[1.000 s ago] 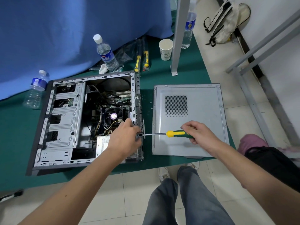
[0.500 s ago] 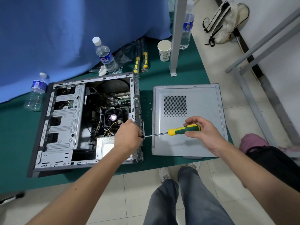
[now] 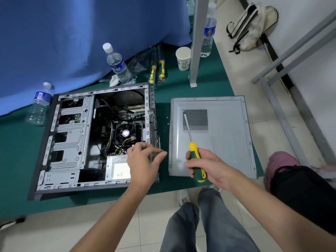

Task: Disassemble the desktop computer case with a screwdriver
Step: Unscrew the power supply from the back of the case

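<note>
The open desktop case [image 3: 69, 142] lies on its side on the green table [image 3: 16, 151], its fan and cables exposed. Beside it on the right lies the removed grey side panel [image 3: 227, 142]. My left hand [image 3: 143, 162] is at the case's rear edge with thumb and fingertips drawn together. Anything between them is too small to make out. My right hand [image 3: 212, 168] grips the green and yellow handle of the screwdriver [image 3: 194, 153]. Its shaft points away from me over the panel's vent holes.
Three water bottles [image 3: 119, 64] [image 3: 39, 104] [image 3: 208, 31], a paper cup [image 3: 183, 58] and two packaged screwdrivers [image 3: 156, 70] stand at the table's back. A grey post [image 3: 196, 42] rises behind the panel. A blue cloth [image 3: 72, 33] hangs at the back left. A dark bag [image 3: 300, 193] sits at my right.
My right hand drew the screwdriver off the case's rear edge and swung its tip from pointing left to pointing away over the side panel. My left hand stayed at the rear edge.
</note>
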The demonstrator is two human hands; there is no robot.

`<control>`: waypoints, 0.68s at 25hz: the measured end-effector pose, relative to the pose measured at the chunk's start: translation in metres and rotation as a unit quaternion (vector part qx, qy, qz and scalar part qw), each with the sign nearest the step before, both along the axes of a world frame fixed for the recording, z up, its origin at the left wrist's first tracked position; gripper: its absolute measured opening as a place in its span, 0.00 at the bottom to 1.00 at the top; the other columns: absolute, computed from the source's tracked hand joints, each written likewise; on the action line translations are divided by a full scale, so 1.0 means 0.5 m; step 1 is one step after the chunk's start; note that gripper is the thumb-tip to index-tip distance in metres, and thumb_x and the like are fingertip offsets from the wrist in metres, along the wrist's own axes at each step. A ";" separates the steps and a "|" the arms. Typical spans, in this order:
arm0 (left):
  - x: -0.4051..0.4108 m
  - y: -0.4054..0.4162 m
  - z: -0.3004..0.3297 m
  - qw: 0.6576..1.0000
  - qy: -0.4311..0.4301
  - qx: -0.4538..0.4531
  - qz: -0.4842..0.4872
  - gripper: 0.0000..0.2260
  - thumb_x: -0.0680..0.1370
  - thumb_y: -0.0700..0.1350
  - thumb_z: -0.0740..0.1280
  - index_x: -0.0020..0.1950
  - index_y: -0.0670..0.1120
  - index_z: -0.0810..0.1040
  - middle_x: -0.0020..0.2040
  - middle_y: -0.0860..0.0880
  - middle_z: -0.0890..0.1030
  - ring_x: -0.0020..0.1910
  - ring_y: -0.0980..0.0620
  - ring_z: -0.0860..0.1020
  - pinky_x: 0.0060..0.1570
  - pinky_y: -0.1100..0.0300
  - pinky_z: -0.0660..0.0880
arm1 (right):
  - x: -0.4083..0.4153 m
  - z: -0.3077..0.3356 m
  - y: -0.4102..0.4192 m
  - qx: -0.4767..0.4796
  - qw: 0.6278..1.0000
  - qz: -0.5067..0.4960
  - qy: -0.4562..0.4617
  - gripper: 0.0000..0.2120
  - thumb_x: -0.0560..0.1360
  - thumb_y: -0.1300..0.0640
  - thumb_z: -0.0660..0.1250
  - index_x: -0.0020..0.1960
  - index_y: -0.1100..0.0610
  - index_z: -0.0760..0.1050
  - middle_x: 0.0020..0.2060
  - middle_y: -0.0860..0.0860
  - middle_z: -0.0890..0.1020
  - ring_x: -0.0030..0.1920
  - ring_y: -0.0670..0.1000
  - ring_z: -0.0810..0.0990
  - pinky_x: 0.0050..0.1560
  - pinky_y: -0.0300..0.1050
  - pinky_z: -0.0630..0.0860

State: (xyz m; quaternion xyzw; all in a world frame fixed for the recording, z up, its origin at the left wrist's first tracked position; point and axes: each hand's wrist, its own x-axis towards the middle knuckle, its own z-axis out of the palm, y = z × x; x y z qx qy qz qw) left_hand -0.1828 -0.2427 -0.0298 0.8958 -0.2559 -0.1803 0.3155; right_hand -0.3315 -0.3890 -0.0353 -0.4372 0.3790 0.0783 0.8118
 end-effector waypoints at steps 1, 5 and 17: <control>0.005 -0.004 0.010 0.996 0.073 -0.048 0.010 0.03 0.72 0.50 0.76 0.42 0.52 0.86 0.46 0.53 0.78 0.51 0.53 0.73 0.51 0.58 0.71 | 0.017 0.008 0.008 -0.076 0.997 0.001 -0.002 0.07 0.71 0.65 0.72 0.48 0.58 0.77 0.31 0.55 0.76 0.31 0.53 0.76 0.36 0.45 0.75; 0.021 -0.023 0.050 0.935 0.309 -0.174 0.007 0.07 0.69 0.50 0.74 0.35 0.48 0.84 0.29 0.52 0.76 0.28 0.57 0.72 0.29 0.65 0.69 | 0.062 0.036 0.015 -0.172 0.982 -0.045 -0.062 0.08 0.72 0.62 0.73 0.48 0.52 0.82 0.33 0.49 0.79 0.27 0.51 0.76 0.33 0.42 0.75; 0.064 -0.046 0.036 0.963 0.257 -0.081 -0.028 0.19 0.74 0.60 0.69 0.31 0.48 0.79 0.27 0.54 0.77 0.27 0.59 0.73 0.32 0.61 0.69 | 0.116 0.002 0.003 -0.233 0.971 -0.043 -0.021 0.04 0.70 0.51 0.70 0.40 0.51 0.80 0.30 0.59 0.79 0.26 0.51 0.75 0.31 0.44 0.72</control>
